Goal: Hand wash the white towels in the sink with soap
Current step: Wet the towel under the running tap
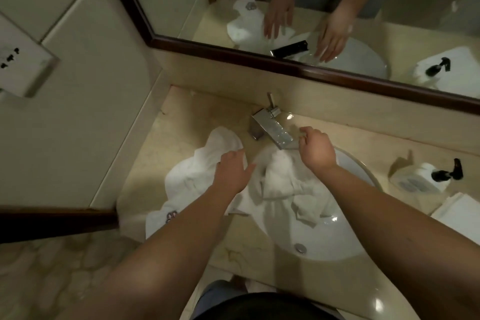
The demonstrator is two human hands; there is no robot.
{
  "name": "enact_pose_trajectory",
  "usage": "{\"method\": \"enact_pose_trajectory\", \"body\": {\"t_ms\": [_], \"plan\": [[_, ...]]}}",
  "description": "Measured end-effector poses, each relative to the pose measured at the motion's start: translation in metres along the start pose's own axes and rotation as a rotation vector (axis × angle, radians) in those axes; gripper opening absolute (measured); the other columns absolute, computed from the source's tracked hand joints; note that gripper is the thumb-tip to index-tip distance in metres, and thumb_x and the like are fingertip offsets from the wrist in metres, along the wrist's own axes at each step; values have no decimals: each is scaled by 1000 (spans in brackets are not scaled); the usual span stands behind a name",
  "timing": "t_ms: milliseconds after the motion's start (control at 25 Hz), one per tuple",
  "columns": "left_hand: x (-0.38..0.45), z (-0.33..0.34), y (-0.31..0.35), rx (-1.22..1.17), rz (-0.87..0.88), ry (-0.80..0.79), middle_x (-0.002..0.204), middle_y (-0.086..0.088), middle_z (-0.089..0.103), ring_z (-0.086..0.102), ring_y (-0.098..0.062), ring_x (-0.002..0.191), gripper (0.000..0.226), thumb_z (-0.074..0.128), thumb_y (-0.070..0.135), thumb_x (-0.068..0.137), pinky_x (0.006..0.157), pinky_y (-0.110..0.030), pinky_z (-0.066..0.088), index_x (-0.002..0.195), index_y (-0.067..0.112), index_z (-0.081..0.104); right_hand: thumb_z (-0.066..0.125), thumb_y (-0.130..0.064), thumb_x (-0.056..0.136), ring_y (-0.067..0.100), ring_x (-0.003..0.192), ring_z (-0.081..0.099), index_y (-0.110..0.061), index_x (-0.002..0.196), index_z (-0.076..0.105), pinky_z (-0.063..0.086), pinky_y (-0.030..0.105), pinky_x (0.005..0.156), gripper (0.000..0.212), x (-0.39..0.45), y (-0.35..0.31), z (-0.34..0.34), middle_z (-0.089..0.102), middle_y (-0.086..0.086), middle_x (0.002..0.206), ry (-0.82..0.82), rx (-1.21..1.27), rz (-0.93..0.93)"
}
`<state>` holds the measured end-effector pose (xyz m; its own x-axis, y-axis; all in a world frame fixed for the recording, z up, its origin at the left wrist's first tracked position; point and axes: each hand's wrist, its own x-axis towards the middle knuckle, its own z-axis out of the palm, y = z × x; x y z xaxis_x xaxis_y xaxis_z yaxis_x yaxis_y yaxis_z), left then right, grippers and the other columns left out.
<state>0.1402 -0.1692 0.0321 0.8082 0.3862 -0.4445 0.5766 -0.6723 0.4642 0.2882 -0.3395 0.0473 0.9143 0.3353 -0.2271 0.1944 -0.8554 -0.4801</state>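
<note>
Left hand (232,169) flat, fingers spread, pressing on white towels (197,179) heaped on the surface (181,122) and spilling into the sink (345,241). Right hand (315,148) over the basin by the tap (272,128), fingers curled; hold on anything unclear. Soap bottle (420,176) standing right of the sink.

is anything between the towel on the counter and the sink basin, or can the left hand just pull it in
Nothing visible blocks it. The towel on the counter lies left of the sink basin under the left hand, and its edge already drapes over the rim. The faucet stands behind that path. Another towel already lies in the basin.
</note>
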Motion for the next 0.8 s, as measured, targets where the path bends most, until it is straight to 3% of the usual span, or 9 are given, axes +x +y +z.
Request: {"method": "enact_pose_trajectory", "body": {"t_ms": [80, 200, 480, 640, 800], "plan": [[15, -7, -2, 5, -2, 10, 148, -15, 43, 34, -31, 139, 62, 46, 48, 101, 111, -43, 33, 151, 14, 35, 49, -30, 98, 37, 98, 60, -10, 101, 67, 44, 36, 74, 28, 24, -20, -1, 67, 16, 99, -4, 50, 44], [36, -10, -3, 16, 3, 22, 148, -14, 44, 35, -31, 138, 61, 48, 47, 100, 108, -43, 33, 151, 16, 36, 54, -49, 94, 30, 76, 59, -15, 74, 58, 37, 31, 61, 40, 58, -49, 0, 61, 7, 75, -21, 18, 72], [70, 1, -6, 48, -12, 9, 149, -12, 42, 30, -29, 141, 58, 47, 44, 101, 109, -39, 29, 150, 16, 37, 57, -61, 88, 37, 80, 64, -11, 74, 60, 36, 33, 60, 52, 113, -61, 24, 60, 15, 77, -3, -80, 100], [80, 8, -6, 45, -6, 16, 146, -12, 45, 32, -29, 140, 55, 48, 41, 100, 109, -40, 30, 148, 17, 40, 58, -56, 90, 39, 86, 63, -11, 77, 61, 42, 36, 67, 47, 120, -56, 25, 66, 21, 86, 23, -118, 76], [82, 13, -7, 30, -20, 9, 146, -11, 46, 32, -28, 140, 53, 48, 41, 100, 110, -41, 30, 147, 17, 40, 45, -49, 99, 39, 97, 61, -6, 96, 67, 46, 40, 79, 49, 116, -60, 29, 67, 20, 97, 59, -249, 39]]}}
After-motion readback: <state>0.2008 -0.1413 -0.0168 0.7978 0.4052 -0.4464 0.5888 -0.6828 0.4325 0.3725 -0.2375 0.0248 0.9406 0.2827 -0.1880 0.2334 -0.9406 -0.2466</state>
